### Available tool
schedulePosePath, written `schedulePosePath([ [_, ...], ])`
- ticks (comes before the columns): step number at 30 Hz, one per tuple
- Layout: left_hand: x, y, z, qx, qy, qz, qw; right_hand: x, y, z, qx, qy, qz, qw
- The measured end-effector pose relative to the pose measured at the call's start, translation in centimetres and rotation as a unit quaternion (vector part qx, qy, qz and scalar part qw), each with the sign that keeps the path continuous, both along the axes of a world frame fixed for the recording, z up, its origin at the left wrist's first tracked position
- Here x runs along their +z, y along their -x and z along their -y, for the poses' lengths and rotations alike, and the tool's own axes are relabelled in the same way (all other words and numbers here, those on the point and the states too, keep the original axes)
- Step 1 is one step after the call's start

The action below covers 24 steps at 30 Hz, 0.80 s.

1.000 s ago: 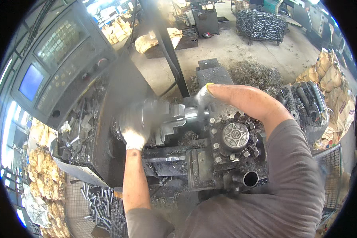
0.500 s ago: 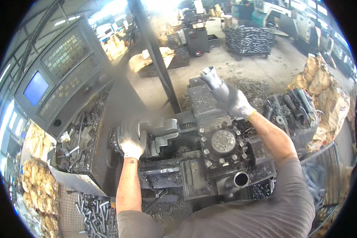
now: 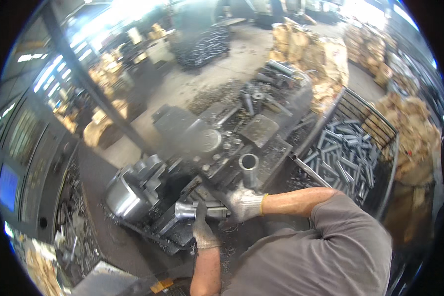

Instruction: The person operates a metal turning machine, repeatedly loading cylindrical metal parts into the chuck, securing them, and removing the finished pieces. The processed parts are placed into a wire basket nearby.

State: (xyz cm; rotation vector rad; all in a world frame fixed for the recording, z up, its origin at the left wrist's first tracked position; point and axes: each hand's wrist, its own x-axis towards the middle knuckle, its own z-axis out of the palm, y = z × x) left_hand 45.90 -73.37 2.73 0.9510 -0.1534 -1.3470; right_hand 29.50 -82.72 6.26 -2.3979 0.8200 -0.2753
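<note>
A short, shiny metal tube (image 3: pixel 185 211) lies crosswise in front of me, low over the lathe bed. My left hand (image 3: pixel 203 231), in a grey-and-white work glove, is closed on its middle, with dark fingers across it. At the tube's right end is my right hand (image 3: pixel 244 203), also gloved; its dark fingers curl over the tube and blend into the machine behind. To the left sits the round lathe chuck (image 3: pixel 128 195) with stepped jaws. Just beyond my right hand, a hollow metal cylinder (image 3: pixel 249 166) juts up from the tool turret (image 3: pixel 207 142).
A control panel (image 3: pixel 24 163) with a lit blue screen stands at far left. On the right, a wire basket (image 3: pixel 389 163) holds many cut tubes. Metal chips and loose tools cover the machine's ledge. Brown sacks (image 3: pixel 330 61) stand behind, and a slanted post (image 3: pixel 93 93) rises at the left.
My view has swung right and down. My left hand has come away from the chuck and my right hand back from above the turret; both now meet at the tube.
</note>
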Motion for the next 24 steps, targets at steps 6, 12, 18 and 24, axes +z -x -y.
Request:
schedulePosePath([
  [6, -7.8, 0.8, -1.4, -0.021, -0.015, -0.014, 1.000, -14.0, 1.7, -1.5, -0.073, -0.284, 0.037, 0.955],
  [12, -10.9, -4.5, -4.4, 0.036, 0.019, 0.024, 0.999, -6.0, 19.9, -2.5, -0.181, -0.391, -0.124, 0.894],
  [18, -6.8, -2.0, -3.8, -0.009, -0.006, 0.078, 0.997, -11.9, 46.7, 5.5, -0.648, -0.223, -0.131, 0.716],
  [24, -4.8, -1.0, -3.8, -0.124, 0.072, -0.058, 0.988, -0.6, 31.7, 12.0, -0.482, -0.034, 0.013, 0.875],
])
